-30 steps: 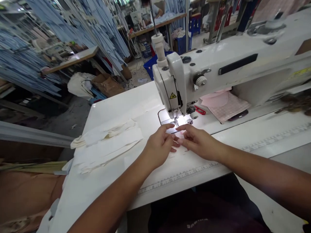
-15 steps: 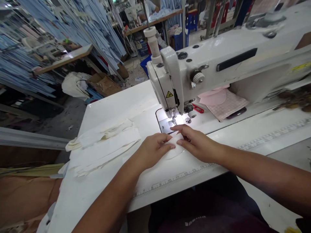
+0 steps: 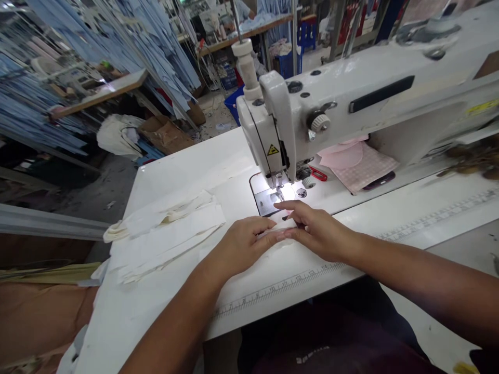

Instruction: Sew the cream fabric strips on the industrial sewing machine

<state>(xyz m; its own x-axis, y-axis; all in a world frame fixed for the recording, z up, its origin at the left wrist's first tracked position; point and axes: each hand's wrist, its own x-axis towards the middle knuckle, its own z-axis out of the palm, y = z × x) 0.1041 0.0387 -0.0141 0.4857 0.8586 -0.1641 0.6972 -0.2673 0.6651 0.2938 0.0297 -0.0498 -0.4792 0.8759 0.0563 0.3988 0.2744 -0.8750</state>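
Observation:
A small piece of white fabric (image 3: pixel 273 238) lies on the white sewing table (image 3: pixel 175 179), mostly covered by my fingers. My left hand (image 3: pixel 244 244) presses over it from the left, and my right hand (image 3: pixel 315 231) pinches it from the right. Both hands are just in front of the lit needle area and presser foot (image 3: pixel 279 195) of the white industrial sewing machine (image 3: pixel 280 122). To the left of my left hand lies a stack of white fabric strips (image 3: pixel 167 234), not touching it.
Pink quilted fabric (image 3: pixel 360 166) and red-handled snips (image 3: pixel 317 174) lie behind the machine head. A ruler tape (image 3: pixel 280 291) runs along the table's front edge. Blue garment pieces (image 3: pixel 42 93) hang at left. A person (image 3: pixel 241 8) works at a far bench.
My fingers have drawn together over the white fabric, which showed a rounded edge before and is now mostly hidden. My left hand has moved right, toward my right hand.

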